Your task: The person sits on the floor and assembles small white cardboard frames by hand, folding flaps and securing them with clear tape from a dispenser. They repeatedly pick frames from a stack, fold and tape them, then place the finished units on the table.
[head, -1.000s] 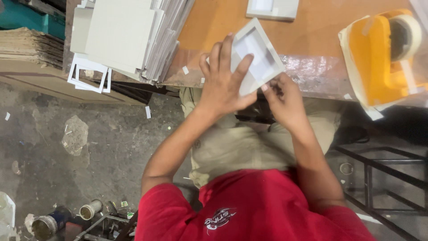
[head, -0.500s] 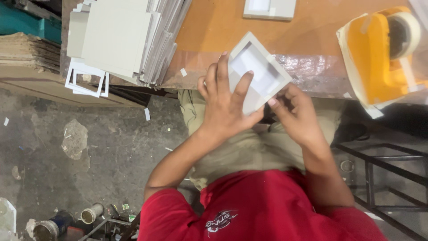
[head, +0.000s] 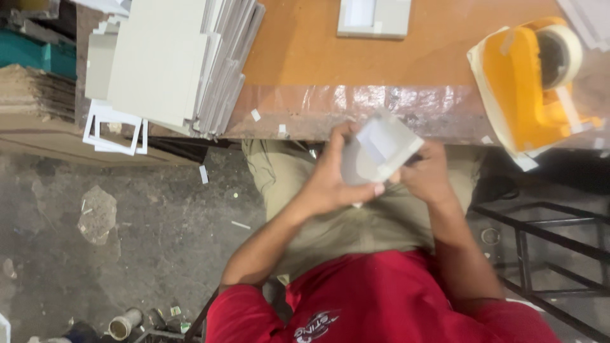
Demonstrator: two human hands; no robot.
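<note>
Small white cardboard box tray (head: 380,147), shallow, tilted, held in the air just off the near edge of the table (head: 381,60), above the person's lap. Blurred, so the exact corner detail can't be read.

Left hand (head: 330,178): wrapped around the tray's left side and underside, fingers curled, thumb lying along the lower edge, clasping it. Right hand (head: 429,174): pressed against the tray's right lower corner, fingers bent in and pinching the edge; fingertips mostly hidden behind the tray. Both hands gripping the same piece, close together, almost touching under it.

Table: orange-brown top, near edge covered with a strip of shiny clear film (head: 394,105) with small white tape scraps stuck on it. Far left corner: tall fanned stack of grey-white cardboard sheets (head: 168,57), overhanging the left edge. Far edge, middle: another flat white tray piece (head: 373,16), partly cut off by the frame. Right side: yellow tape dispenser (head: 530,82) with a roll of pale tape, sitting on a white sheet near the right edge, well apart from the hands.

Below the left edge: white cut-out frames (head: 114,130) leaning on brown corrugated board. Floor (head: 127,241): grey concrete, stained, littered with scraps. Black metal frame (head: 553,248) at right, beside the person's leg. Person wears a red shirt (head: 381,305) and khaki trousers (head: 356,216).
</note>
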